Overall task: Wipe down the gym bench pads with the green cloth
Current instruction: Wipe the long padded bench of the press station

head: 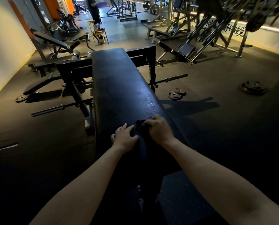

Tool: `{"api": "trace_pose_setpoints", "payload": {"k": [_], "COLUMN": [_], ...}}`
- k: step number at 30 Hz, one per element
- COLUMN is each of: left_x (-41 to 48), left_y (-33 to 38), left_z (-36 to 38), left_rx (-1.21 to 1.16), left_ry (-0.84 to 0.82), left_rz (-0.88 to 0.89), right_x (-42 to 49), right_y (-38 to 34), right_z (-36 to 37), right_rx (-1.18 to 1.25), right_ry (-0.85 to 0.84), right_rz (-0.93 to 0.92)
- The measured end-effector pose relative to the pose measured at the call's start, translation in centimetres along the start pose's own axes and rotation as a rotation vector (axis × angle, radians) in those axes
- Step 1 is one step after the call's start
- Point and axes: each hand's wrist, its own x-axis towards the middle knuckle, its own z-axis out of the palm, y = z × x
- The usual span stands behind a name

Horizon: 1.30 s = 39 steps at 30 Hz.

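Observation:
A long black padded gym bench runs away from me down the middle of the view. Near its close end my right hand grips a dark bunched cloth, which looks almost black in the dim light, and holds it against the pad. My left hand rests flat on the pad just left of the cloth, fingers spread. A dark strap or fold hangs down from the cloth between my wrists.
The bench rack and a barbell flank the pad. Weight plates and another stack lie on the floor to the right. An incline bench stands far left, a yellow chair and a person beyond.

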Motion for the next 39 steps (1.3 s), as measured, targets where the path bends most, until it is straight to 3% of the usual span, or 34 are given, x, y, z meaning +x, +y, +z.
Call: {"api": "trace_pose_setpoints", "payload": {"k": [3, 6, 11, 19, 25, 29, 32, 39], "left_x": [-0.9, -2.5, -3.9, -3.8, -3.5, -3.4, -3.3, -3.2], "left_y": [-2.7, -5.8, -7.7, -7.9, -8.5, -8.7, -8.8, -9.2], "left_z": [-1.5, -2.4, -2.0, -0.8, -0.5, -0.3, -0.1, 0.0], "left_rx": [-0.063, -0.125, -0.268, -0.187, -0.197, -0.205, -0.201, -0.175], "left_ry": [0.122, 0.108, 0.100, 0.180, 0.197, 0.205, 0.215, 0.188], "left_rz": [0.021, -0.107, -0.183, -0.177, -0.143, -0.143, -0.142, -0.118], "right_x": [0.0, -0.8, -0.6, -0.7, -0.9, -0.9, -1.4, -1.1], "right_y": [4.0, 5.2, 4.0, -2.6, -3.7, 1.5, 2.6, -6.4], "right_z": [-1.7, -1.3, 0.0, 3.8, 3.7, 0.1, -0.5, 5.0], "right_rx": [-0.192, -0.214, -0.190, -0.155, 0.008, -0.125, -0.140, -0.097], "right_ry": [0.156, 0.075, 0.145, 0.152, 0.123, 0.273, 0.183, 0.101], "right_rz": [0.279, 0.469, 0.446, 0.317, 0.081, 0.309, 0.477, 0.345]}}
